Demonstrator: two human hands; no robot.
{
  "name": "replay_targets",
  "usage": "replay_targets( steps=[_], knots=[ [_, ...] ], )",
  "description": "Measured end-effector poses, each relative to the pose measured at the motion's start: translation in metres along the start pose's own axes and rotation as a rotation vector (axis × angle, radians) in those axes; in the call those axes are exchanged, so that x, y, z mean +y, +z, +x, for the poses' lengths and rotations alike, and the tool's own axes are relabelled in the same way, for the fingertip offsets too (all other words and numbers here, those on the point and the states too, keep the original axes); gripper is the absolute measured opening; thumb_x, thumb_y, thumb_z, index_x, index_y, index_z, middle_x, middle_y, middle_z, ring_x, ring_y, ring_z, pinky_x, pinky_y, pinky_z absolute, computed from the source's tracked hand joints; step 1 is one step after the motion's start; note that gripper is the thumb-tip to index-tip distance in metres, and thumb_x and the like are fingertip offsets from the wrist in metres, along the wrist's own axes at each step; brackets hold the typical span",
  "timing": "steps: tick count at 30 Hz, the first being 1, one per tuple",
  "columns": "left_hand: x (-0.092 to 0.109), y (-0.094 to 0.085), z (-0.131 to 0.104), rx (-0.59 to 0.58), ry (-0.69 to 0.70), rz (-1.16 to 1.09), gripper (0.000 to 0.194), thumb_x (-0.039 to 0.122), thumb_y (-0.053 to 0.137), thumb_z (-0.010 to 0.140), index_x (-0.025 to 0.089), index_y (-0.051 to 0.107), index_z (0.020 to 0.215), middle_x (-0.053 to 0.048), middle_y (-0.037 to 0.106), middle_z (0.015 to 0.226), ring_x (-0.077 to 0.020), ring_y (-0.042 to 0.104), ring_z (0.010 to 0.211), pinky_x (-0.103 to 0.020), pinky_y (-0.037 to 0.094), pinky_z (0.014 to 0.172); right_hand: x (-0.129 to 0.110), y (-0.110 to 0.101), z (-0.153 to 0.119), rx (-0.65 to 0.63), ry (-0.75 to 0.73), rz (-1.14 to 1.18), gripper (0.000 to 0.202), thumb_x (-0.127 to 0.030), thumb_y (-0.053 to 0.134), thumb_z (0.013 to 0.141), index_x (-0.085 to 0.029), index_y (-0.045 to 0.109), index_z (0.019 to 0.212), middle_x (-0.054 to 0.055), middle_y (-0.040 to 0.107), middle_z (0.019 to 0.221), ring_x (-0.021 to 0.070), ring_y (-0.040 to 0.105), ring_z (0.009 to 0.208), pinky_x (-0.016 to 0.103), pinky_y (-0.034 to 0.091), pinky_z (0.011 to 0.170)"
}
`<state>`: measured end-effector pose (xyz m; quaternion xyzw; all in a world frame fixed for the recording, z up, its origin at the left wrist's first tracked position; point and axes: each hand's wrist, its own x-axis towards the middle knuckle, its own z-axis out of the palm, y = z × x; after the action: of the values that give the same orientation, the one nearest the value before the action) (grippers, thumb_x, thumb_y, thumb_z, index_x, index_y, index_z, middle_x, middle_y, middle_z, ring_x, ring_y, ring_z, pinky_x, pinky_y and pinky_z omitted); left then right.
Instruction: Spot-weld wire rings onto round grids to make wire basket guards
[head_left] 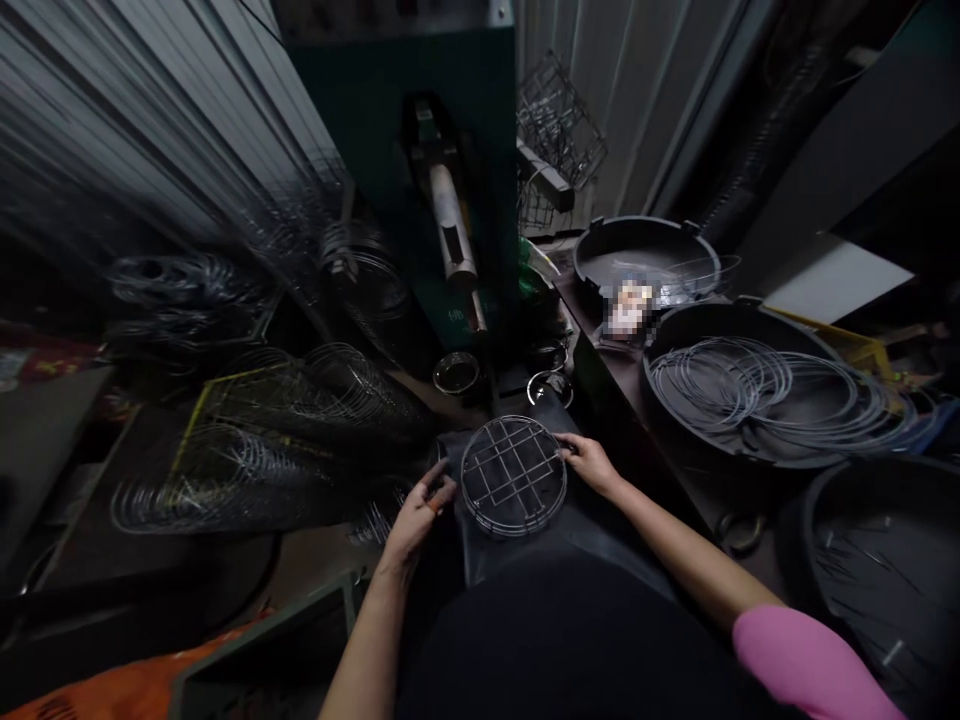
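A round wire rack with crossed bars inside its ring rests on the dark apron over my lap. My right hand pinches its upper right rim between thumb and fingers. Just off the rack's left edge, my left hand has its fingers apart and holds nothing; a ring-like orange band is on one finger. Beyond the rack stands a green machine with a metal cylinder arm pointing down toward me.
To the left, many wire rings stand in rows. On the right, a black round tray holds loose wire hoops. Another tray lies behind it, and a third is nearer me. A green bin sits at lower left.
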<state>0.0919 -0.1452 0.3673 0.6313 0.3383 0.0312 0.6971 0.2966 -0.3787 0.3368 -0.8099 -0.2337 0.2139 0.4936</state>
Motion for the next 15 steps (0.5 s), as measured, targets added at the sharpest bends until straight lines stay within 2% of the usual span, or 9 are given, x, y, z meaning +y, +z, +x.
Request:
replay_targets(
  steps=[2, 4, 6, 8, 11, 15],
  knots=[
    [0.004, 0.008, 0.004, 0.014, -0.044, -0.05, 0.071, 0.05, 0.067, 0.068, 0.016, 0.049, 0.128, -0.001, 0.057, 0.075, -0.0078, 0.048, 0.059, -0.019, 0.036, 0.052, -0.002, -0.003, 0.0, 0.037, 0.019, -0.007, 0.025, -0.019, 0.057, 0.076, -0.023, 0.07, 0.097, 0.004, 0.071, 0.097, 0.0211, 0.064, 0.095, 0.035, 0.047, 0.09],
    [0.008, 0.017, 0.007, -0.003, -0.062, -0.049, 0.071, 0.052, 0.066, 0.069, 0.016, 0.05, 0.128, -0.003, 0.061, 0.076, -0.0097, 0.052, 0.06, -0.02, 0.038, 0.052, -0.007, -0.005, 0.002, 0.085, 0.029, -0.006, 0.024, -0.025, 0.054, 0.079, -0.022, 0.07, 0.096, 0.005, 0.07, 0.098, 0.0211, 0.064, 0.096, 0.036, 0.047, 0.09],
    [0.011, 0.024, 0.009, -0.012, -0.041, -0.007, 0.07, 0.053, 0.064, 0.071, 0.017, 0.05, 0.128, -0.006, 0.065, 0.087, -0.0147, 0.059, 0.072, -0.024, 0.045, 0.061, -0.013, -0.006, 0.004, 0.086, 0.028, 0.007, 0.025, -0.028, 0.054, 0.08, -0.021, 0.069, 0.1, 0.005, 0.07, 0.1, 0.021, 0.063, 0.097, 0.035, 0.047, 0.09],
    [0.013, 0.028, 0.009, -0.022, -0.006, 0.026, 0.068, 0.052, 0.064, 0.071, 0.017, 0.05, 0.128, -0.009, 0.066, 0.102, -0.0207, 0.061, 0.09, -0.032, 0.049, 0.077, -0.018, -0.006, 0.005, 0.042, 0.028, 0.026, 0.027, -0.025, 0.057, 0.078, -0.021, 0.068, 0.102, 0.004, 0.07, 0.1, 0.0207, 0.063, 0.096, 0.035, 0.048, 0.089],
    [0.017, 0.027, 0.007, -0.056, 0.02, 0.041, 0.067, 0.048, 0.065, 0.071, 0.019, 0.049, 0.129, -0.008, 0.059, 0.122, -0.024, 0.054, 0.113, -0.037, 0.042, 0.097, -0.023, -0.002, 0.004, 0.028, 0.024, 0.044, 0.029, -0.021, 0.057, 0.077, -0.022, 0.067, 0.104, 0.003, 0.07, 0.1, 0.0205, 0.064, 0.096, 0.035, 0.048, 0.089],
    [0.02, 0.025, 0.006, -0.052, 0.034, 0.143, 0.061, 0.045, 0.059, 0.075, 0.017, 0.049, 0.128, -0.008, 0.053, 0.13, -0.0237, 0.045, 0.124, -0.038, 0.031, 0.107, -0.025, 0.001, 0.005, 0.072, -0.001, 0.047, 0.028, -0.024, 0.054, 0.08, -0.021, 0.068, 0.104, 0.005, 0.069, 0.105, 0.0217, 0.062, 0.102, 0.036, 0.047, 0.092]
  ],
)
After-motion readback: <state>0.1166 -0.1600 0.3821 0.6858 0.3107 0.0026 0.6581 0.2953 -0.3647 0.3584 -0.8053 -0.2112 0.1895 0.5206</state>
